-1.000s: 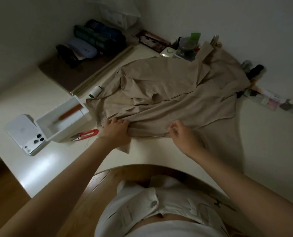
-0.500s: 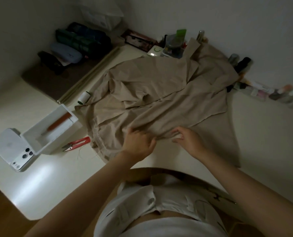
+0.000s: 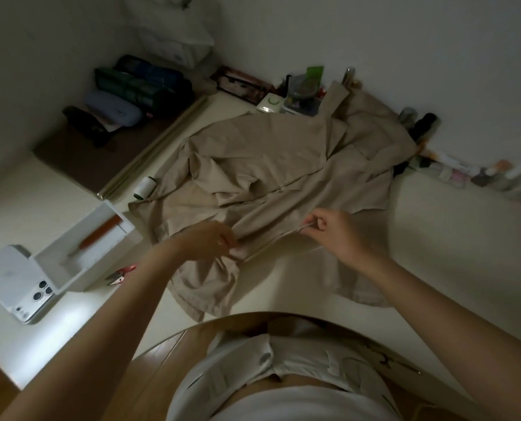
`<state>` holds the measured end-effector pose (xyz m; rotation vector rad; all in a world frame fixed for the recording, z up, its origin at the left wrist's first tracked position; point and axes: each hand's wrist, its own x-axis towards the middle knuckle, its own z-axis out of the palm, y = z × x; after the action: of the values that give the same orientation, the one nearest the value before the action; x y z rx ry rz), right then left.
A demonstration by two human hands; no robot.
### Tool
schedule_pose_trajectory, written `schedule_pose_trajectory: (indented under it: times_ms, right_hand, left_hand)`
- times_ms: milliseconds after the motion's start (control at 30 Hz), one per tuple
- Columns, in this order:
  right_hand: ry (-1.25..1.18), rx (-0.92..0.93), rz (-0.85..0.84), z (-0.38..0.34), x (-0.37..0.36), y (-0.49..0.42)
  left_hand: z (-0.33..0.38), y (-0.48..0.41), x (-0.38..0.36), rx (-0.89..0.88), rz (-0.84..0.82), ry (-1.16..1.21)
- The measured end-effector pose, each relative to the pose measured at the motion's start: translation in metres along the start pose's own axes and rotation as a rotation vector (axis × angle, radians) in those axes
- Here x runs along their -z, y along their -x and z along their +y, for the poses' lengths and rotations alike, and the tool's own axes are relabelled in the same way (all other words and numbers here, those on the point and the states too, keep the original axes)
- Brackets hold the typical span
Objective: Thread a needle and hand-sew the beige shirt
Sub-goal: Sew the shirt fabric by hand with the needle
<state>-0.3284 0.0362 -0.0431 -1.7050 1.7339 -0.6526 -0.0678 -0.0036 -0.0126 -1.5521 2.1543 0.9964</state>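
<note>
The beige shirt point(image 3: 268, 165) lies spread and wrinkled across the white table point(image 3: 435, 238). My left hand point(image 3: 206, 241) grips the shirt's near edge at the middle. My right hand point(image 3: 335, 232) pinches the same edge further right and lifts it, so the hem stretches taut between both hands. A white thread spool point(image 3: 144, 187) lies just left of the shirt. Small red snips point(image 3: 122, 273) lie near my left forearm, partly hidden by it. No needle can be made out.
An open white box point(image 3: 83, 253) holding an orange-handled tool sits at the left, its lid and a white phone point(image 3: 25, 294) beside it. Dark pouches and a brown mat fill the far left corner. Bottles and small items line the wall behind and right of the shirt.
Both hands moved from pressing on the shirt to gripping its near edge. The right hand lifted the hem, pulling it taut. The lower flap now hangs closer to the table's front edge.
</note>
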Motion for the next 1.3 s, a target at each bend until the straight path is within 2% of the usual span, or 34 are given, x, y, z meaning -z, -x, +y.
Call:
schedule_pose_trajectory:
  times_ms: [100,133,167,233,300,367,533,700,767,933,1000,1100,1200,1300]
  right_hand:
    - [0.003,0.037,0.043,-0.012,0.01,-0.004]
    - [-0.002,0.038,0.047,-0.015,0.011,-0.005]
    - [-0.011,0.034,0.047,-0.018,0.012,-0.005]
    - [-0.012,0.033,0.046,-0.023,0.011,-0.006]
    - [-0.01,0.052,0.051,-0.027,0.011,-0.007]
    - [-0.008,0.058,0.04,-0.032,0.012,-0.009]
    - [-0.007,0.051,0.038,-0.038,0.015,-0.013]
    - [0.021,0.02,0.013,-0.025,0.017,-0.014]
    - [0.022,0.004,0.017,-0.021,0.017,-0.015]
    - [0.051,-0.025,0.059,-0.02,0.025,-0.019]
    - [0.118,-0.073,0.041,-0.016,0.028,-0.021]
    - [0.215,-0.115,-0.032,-0.018,0.023,-0.024]
    - [0.104,0.011,-0.09,-0.042,0.007,-0.021]
    - [-0.027,0.08,-0.131,-0.062,-0.013,-0.024]
  left_hand:
    - [-0.001,0.005,0.021,0.019,0.521,0.019]
    - [0.003,0.004,0.023,-0.008,0.646,0.099]
    - [0.01,0.004,0.024,-0.047,0.703,0.184]
    - [0.032,0.003,0.017,-0.121,0.641,0.331]
    - [0.055,-0.001,0.0,-0.186,0.478,0.448]
    - [0.074,-0.004,-0.017,-0.197,0.398,0.48]
    - [0.083,-0.02,-0.031,-0.159,0.488,0.334]
    - [0.064,-0.024,-0.018,-0.081,0.642,0.428]
    - [0.057,-0.024,-0.015,-0.05,0.618,0.361]
    - [0.038,-0.028,-0.014,0.084,0.423,0.016]
    - [0.034,-0.027,-0.009,0.073,0.432,0.07]
    - [0.037,-0.023,-0.003,-0.036,0.488,0.249]
    - [0.044,-0.023,0.0,-0.123,0.515,0.338]
    - [0.05,-0.021,-0.001,-0.181,0.543,0.328]
